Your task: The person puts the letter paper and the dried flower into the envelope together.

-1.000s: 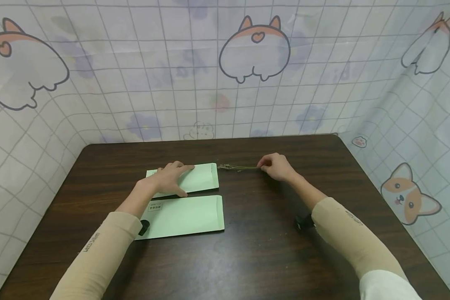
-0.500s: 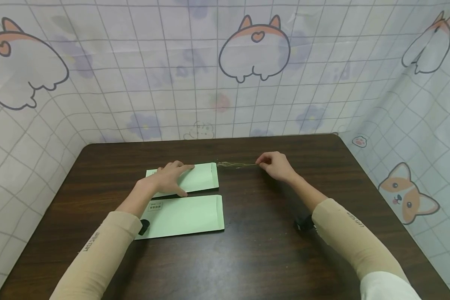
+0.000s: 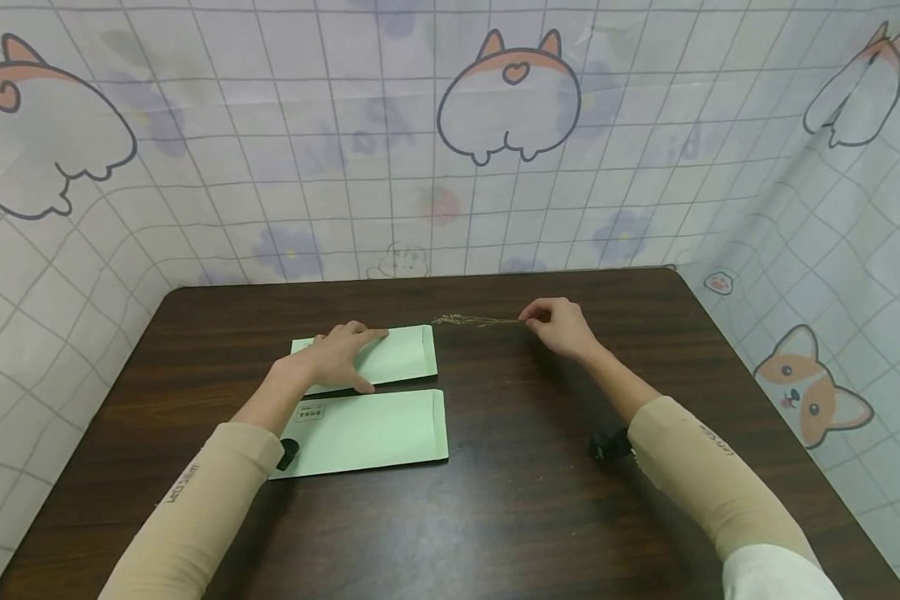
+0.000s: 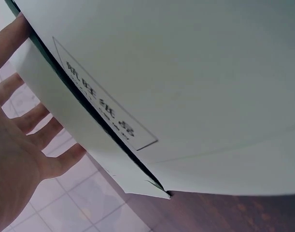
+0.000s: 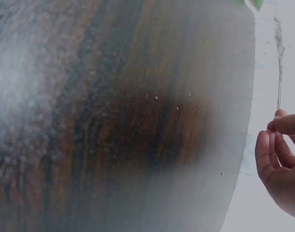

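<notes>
Two pale green envelopes lie on the dark wooden table (image 3: 510, 500). My left hand (image 3: 342, 357) rests flat, fingers straight, on the far envelope (image 3: 401, 354). The near envelope (image 3: 367, 432) lies just in front of it, with a small printed box near its left end. My right hand (image 3: 557, 326) pinches the stem end of a thin dried sprig (image 3: 472, 320), held a little above the table, its tip pointing left toward the far envelope's open end. In the right wrist view the sprig (image 5: 279, 63) rises from the pinching fingers (image 5: 287, 124).
A curtain (image 3: 390, 167) printed with cartoon corgis and a grid closes off the back and both sides of the table. A black wrist camera (image 3: 606, 446) shows under my right forearm. The table's right half holds only my right arm.
My right hand has lifted the sprig slightly and moved it a little away from me and to the right. The left hand and both envelopes have stayed put.
</notes>
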`<state>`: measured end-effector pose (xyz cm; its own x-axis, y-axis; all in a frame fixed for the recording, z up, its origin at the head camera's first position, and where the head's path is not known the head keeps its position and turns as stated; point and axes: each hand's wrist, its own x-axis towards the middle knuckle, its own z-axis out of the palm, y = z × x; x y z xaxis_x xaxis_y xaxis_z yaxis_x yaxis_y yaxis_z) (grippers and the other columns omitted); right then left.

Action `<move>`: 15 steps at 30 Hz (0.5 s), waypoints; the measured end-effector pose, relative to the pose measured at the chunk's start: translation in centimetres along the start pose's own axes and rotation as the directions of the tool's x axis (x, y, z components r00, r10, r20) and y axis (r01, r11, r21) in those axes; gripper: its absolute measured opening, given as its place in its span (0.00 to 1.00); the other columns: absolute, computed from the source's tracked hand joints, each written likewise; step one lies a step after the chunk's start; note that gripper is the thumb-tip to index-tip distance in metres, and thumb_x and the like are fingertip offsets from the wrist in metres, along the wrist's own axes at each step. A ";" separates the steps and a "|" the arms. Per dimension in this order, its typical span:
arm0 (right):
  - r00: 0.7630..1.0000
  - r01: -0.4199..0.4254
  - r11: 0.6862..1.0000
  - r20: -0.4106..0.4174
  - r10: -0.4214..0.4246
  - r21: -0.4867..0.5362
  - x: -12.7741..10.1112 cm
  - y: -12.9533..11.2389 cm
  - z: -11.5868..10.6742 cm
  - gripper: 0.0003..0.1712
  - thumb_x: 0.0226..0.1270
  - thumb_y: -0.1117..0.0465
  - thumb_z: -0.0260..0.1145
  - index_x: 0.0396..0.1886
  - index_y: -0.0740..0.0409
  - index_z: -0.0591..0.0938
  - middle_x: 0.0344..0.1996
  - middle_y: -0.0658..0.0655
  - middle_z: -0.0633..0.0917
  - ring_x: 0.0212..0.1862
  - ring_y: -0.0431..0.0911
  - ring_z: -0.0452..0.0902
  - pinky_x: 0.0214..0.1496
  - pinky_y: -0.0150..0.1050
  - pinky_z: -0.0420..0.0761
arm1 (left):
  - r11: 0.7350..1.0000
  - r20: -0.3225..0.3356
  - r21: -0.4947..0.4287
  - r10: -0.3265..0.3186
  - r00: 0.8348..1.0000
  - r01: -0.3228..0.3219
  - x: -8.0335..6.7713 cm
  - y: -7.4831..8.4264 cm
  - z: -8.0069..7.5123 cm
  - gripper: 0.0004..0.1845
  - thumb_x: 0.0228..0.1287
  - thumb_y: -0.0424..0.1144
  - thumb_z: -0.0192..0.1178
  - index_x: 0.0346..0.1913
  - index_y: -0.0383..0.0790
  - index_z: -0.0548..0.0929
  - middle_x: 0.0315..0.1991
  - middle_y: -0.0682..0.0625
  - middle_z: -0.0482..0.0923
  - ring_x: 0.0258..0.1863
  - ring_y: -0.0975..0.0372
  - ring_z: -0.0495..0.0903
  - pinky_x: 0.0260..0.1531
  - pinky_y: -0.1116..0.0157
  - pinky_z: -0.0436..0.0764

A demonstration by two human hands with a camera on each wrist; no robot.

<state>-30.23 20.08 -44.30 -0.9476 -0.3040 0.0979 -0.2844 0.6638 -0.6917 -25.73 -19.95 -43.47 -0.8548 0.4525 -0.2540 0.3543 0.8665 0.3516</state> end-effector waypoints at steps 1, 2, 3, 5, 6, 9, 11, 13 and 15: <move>1.000 0.001 1.000 0.005 -0.001 0.002 0.0 0.0 0.0 0.09 0.76 0.68 0.62 0.48 0.65 0.88 0.46 0.62 0.86 0.47 0.56 0.80 0.49 0.52 0.79 | 1.000 0.000 0.001 -0.001 1.000 0.001 0.0 0.0 0.0 0.52 0.58 0.48 0.77 0.82 0.46 0.59 0.74 0.34 0.58 0.73 0.39 0.57 0.64 0.26 0.53; 1.000 0.002 1.000 0.009 -0.002 0.003 0.0 0.0 0.1 0.09 0.76 0.68 0.62 0.48 0.65 0.88 0.46 0.62 0.86 0.47 0.56 0.80 0.49 0.52 0.79 | 1.000 0.000 0.003 -0.001 1.000 0.001 0.0 0.0 0.0 0.53 0.58 0.48 0.77 0.82 0.46 0.59 0.74 0.34 0.58 0.73 0.39 0.57 0.64 0.26 0.53; 1.000 0.003 1.000 0.015 -0.003 0.005 0.0 0.0 0.1 0.09 0.76 0.68 0.62 0.47 0.64 0.88 0.46 0.62 0.86 0.47 0.55 0.80 0.49 0.52 0.79 | 1.000 0.000 0.004 -0.002 1.000 0.002 0.0 0.0 0.0 0.53 0.58 0.48 0.77 0.82 0.46 0.59 0.74 0.34 0.58 0.73 0.39 0.57 0.64 0.26 0.53; 1.000 0.012 1.000 0.027 -0.012 0.004 0.0 0.0 0.3 0.09 0.76 0.68 0.63 0.47 0.64 0.88 0.46 0.61 0.86 0.47 0.55 0.80 0.50 0.52 0.79 | 1.000 0.000 0.004 -0.004 1.000 0.004 0.0 0.0 0.0 0.53 0.58 0.48 0.77 0.82 0.46 0.59 0.74 0.34 0.58 0.73 0.39 0.57 0.64 0.26 0.52; 0.999 0.014 1.000 0.032 -0.014 0.003 0.0 0.1 0.5 0.09 0.76 0.68 0.63 0.46 0.64 0.88 0.45 0.61 0.86 0.47 0.55 0.80 0.50 0.52 0.79 | 1.000 0.000 0.004 -0.004 1.000 0.004 0.0 0.0 0.0 0.53 0.58 0.48 0.78 0.82 0.46 0.59 0.74 0.34 0.58 0.73 0.39 0.57 0.64 0.26 0.52; 0.998 0.025 1.000 0.050 -0.025 -0.004 0.0 0.1 0.9 0.08 0.76 0.68 0.63 0.45 0.63 0.88 0.44 0.60 0.87 0.46 0.55 0.80 0.51 0.53 0.79 | 1.000 0.002 0.003 -0.004 1.000 0.004 0.1 0.0 0.0 0.53 0.58 0.49 0.77 0.82 0.46 0.59 0.75 0.34 0.57 0.74 0.39 0.57 0.64 0.26 0.52; 0.998 0.033 0.999 0.058 -0.033 -0.012 0.0 0.1 1.1 0.08 0.76 0.68 0.63 0.45 0.63 0.88 0.44 0.59 0.87 0.46 0.55 0.81 0.52 0.53 0.79 | 1.000 0.003 0.002 -0.004 1.000 0.004 0.1 0.0 0.0 0.53 0.58 0.49 0.77 0.82 0.46 0.59 0.75 0.35 0.57 0.74 0.39 0.57 0.64 0.26 0.52; 0.997 0.039 0.999 0.065 -0.038 -0.016 0.0 0.0 1.3 0.08 0.75 0.68 0.63 0.45 0.63 0.88 0.43 0.59 0.87 0.46 0.55 0.81 0.52 0.53 0.79 | 1.000 0.004 0.000 -0.003 1.000 0.003 0.1 0.0 0.0 0.53 0.58 0.49 0.77 0.82 0.47 0.58 0.75 0.35 0.57 0.74 0.39 0.57 0.64 0.26 0.52; 0.997 0.044 0.999 0.068 -0.042 -0.022 0.1 0.0 1.6 0.08 0.75 0.68 0.64 0.44 0.63 0.88 0.43 0.59 0.87 0.47 0.55 0.81 0.53 0.53 0.79 | 1.000 0.003 -0.001 -0.003 1.000 0.003 0.1 0.0 0.0 0.53 0.58 0.48 0.77 0.82 0.47 0.59 0.75 0.35 0.58 0.74 0.39 0.57 0.64 0.26 0.52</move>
<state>-30.06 18.95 -45.39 -0.9229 -0.3770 0.0783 -0.3285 0.6650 -0.6707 -25.79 -19.96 -43.51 -0.8549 0.4502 -0.2577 0.3510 0.8679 0.3516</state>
